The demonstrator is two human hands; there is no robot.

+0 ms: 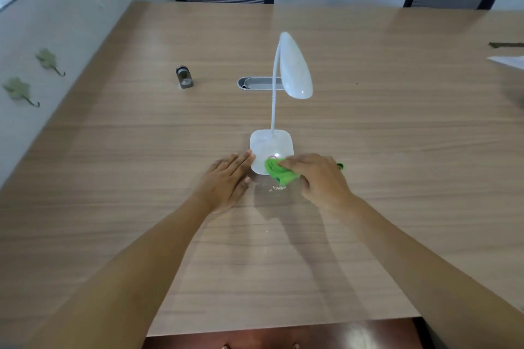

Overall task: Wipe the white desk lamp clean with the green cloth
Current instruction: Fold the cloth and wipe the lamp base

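On the wooden surface, the flat, unclenched left hand steadies the lamp base while the right hand grips the cloth against its near corner; stem and shade rise directly beyond, unwiped territory ahead.

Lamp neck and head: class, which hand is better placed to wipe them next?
Right. The right hand already grips the green cloth on the lamp base, below the neck. The left hand lies flat, steadying the base.
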